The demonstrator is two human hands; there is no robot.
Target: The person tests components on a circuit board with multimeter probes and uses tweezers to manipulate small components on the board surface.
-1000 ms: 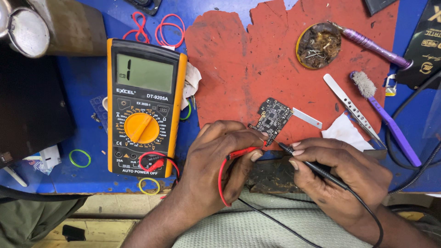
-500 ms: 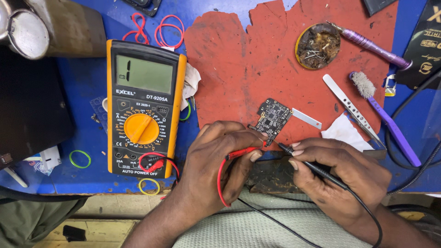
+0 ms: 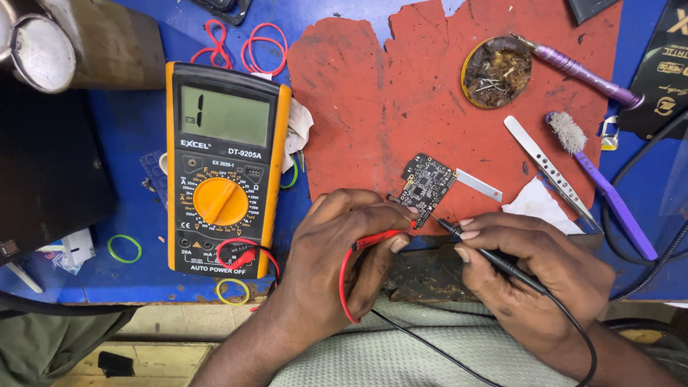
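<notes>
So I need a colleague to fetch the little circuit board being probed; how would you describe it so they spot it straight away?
Find the worn red mat on the blue bench, right of the yellow meter. At the mat's lower edge, just above the two hands, lies the small circuit board, tilted. It is the only dark, chip-covered square there, with a silver strip beside it.

An electronics repair bench: a yellow-cased digital multimeter [image 3: 223, 168], steel tweezers [image 3: 550, 170], a purple-handled cleaning brush [image 3: 602, 185] and a scorched red work mat [image 3: 401, 107].
</notes>
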